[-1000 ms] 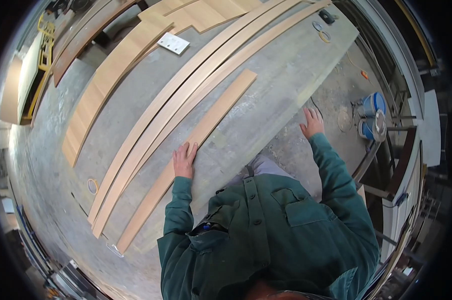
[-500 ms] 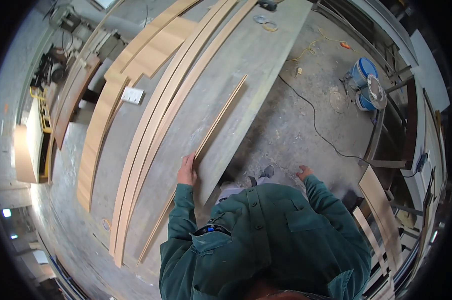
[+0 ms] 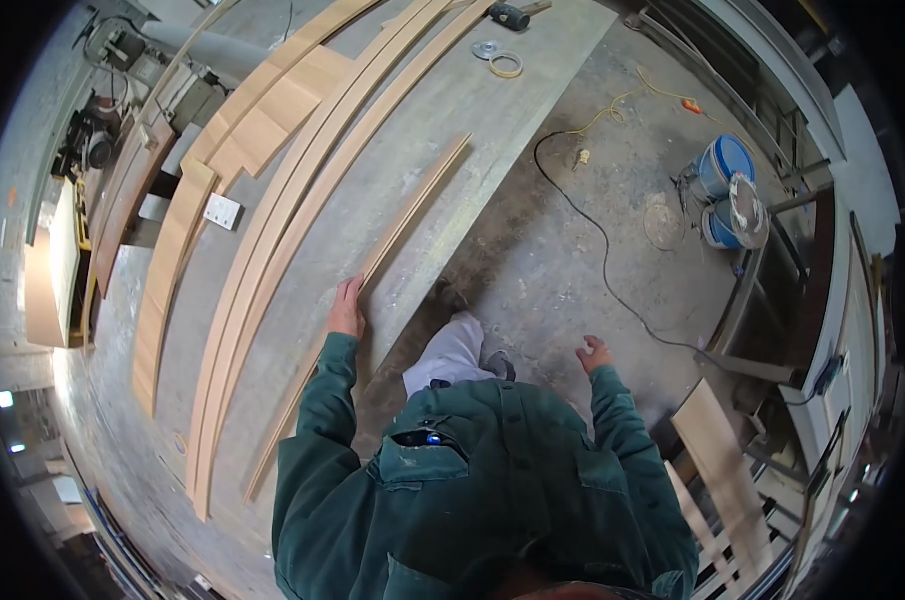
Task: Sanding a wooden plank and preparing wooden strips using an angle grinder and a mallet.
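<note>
My left hand [image 3: 346, 308] grips a long, thin wooden strip [image 3: 415, 210] that lies along the big grey worktable [image 3: 452, 215], near its right edge. The fingers lie over the strip, and its near part runs on past my left sleeve. Over the floor right of the table hangs my right hand [image 3: 594, 353], its fingers loosely apart with nothing in them. Long curved wooden strips [image 3: 272, 235] lie side by side on the table, left of the held one. Further left are a wide curved wooden panel [image 3: 172, 270] and a small white box [image 3: 222, 211].
At the table's far end lie a black mallet [image 3: 509, 15], a tape roll [image 3: 505, 65] and a metal disc [image 3: 485, 48]. A black cable [image 3: 604, 240] crosses the floor. Blue buckets [image 3: 724, 165] stand at the right, and wooden boards [image 3: 717, 450] lean at the near right.
My view has shifted and one leg has come forward beside the table. My left hand stays on the strip. My right hand still hangs free, its fingers a little more curled.
</note>
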Demonstrator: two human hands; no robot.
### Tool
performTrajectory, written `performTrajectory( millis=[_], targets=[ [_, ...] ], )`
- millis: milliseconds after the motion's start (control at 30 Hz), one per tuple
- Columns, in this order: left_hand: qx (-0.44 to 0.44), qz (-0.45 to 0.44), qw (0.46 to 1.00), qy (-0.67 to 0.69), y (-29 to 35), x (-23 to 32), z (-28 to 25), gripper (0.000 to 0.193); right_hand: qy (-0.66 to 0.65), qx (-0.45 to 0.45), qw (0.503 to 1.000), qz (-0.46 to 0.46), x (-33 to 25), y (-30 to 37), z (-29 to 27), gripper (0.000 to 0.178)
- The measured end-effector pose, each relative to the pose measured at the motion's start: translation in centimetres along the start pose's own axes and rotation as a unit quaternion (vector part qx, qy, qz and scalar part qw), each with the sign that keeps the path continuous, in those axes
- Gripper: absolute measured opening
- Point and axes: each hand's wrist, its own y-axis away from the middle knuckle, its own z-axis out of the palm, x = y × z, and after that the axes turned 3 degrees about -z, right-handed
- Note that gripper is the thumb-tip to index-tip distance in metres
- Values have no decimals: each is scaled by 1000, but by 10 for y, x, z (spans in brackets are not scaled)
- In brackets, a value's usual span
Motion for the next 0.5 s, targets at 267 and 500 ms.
performTrajectory(
  millis=[267, 500],
  targets=[
    [-8, -30, 995, -92, 1, 12, 23, 65, 8, -26, 984, -174, -123, -124, -64, 35],
    [-33, -117, 984, -128, -6, 24, 26, 71, 19, -24, 925, -378, -280, -262, -97, 22]
  ],
)
